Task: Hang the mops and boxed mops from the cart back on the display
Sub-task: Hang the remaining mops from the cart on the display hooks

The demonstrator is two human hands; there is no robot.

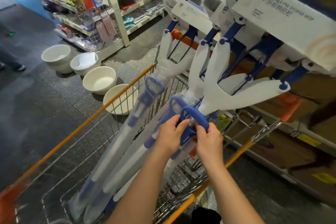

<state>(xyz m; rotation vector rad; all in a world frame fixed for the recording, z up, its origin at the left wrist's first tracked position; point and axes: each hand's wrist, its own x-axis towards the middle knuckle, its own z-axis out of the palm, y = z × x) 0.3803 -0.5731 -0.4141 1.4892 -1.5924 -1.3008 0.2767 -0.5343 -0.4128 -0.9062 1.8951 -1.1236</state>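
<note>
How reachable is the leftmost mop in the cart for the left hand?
Probably yes: the leftmost mop lies left of the left hand with nothing over it. That hand grips the near mop, so it must let go first.

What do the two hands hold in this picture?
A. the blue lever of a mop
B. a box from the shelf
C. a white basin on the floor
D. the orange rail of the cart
A: the left hand and the right hand both grip the blue lever of the nearest mop, which leans in the cart.
</note>
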